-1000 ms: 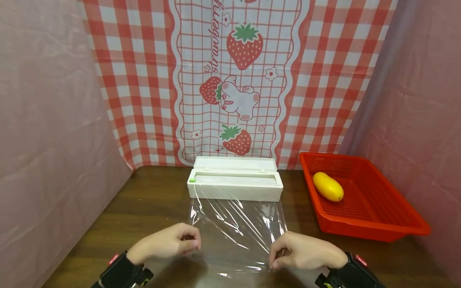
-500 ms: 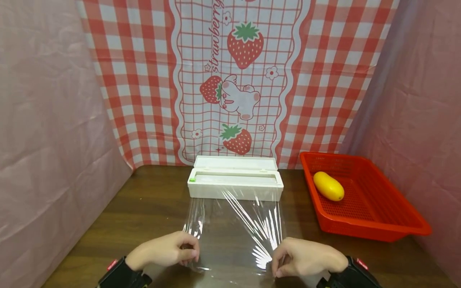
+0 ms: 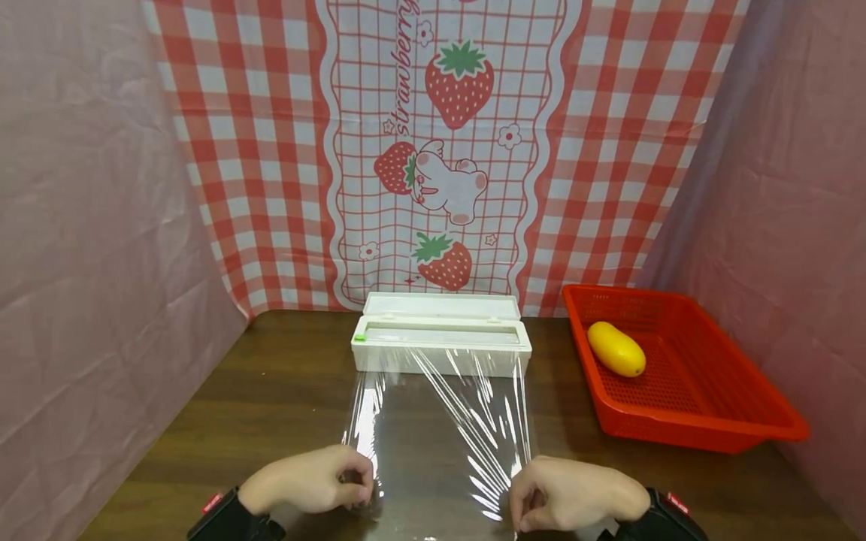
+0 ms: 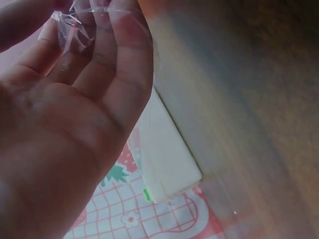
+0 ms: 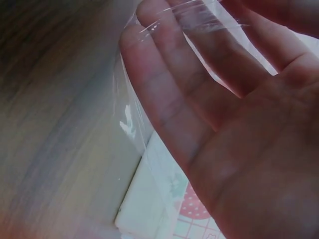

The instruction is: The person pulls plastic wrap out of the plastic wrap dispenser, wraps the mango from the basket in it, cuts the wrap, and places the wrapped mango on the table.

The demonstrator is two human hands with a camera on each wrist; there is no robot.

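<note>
A sheet of clear plastic wrap (image 3: 433, 443) stretches from the front of a white wrap dispenser box (image 3: 440, 362) toward me, creased and shiny on the right. My left hand (image 3: 314, 481) pinches its near left corner. At the near right corner my right hand (image 3: 575, 496) pinches the wrap too. In the left wrist view, bunched wrap (image 4: 70, 30) lies at the fingertips of the left hand (image 4: 75, 109); in the right wrist view, wrap (image 5: 127, 109) drapes over the fingers of the right hand (image 5: 239, 114). The box's lid (image 3: 441, 306) stands raised, with a green slider (image 3: 361, 338) at its left end.
A red plastic basket (image 3: 704, 432) stands on the right of the brown wooden table (image 3: 257, 391), holding a yellow oval fruit or vegetable (image 3: 616, 349). Behind hangs a checked strawberry-print cloth (image 3: 264, 150). Pink cloth (image 3: 101, 263) walls both sides.
Both hands have moved back toward me, drawing the plastic wrap farther out of the box and tauter. The box and basket have stayed in place.
</note>
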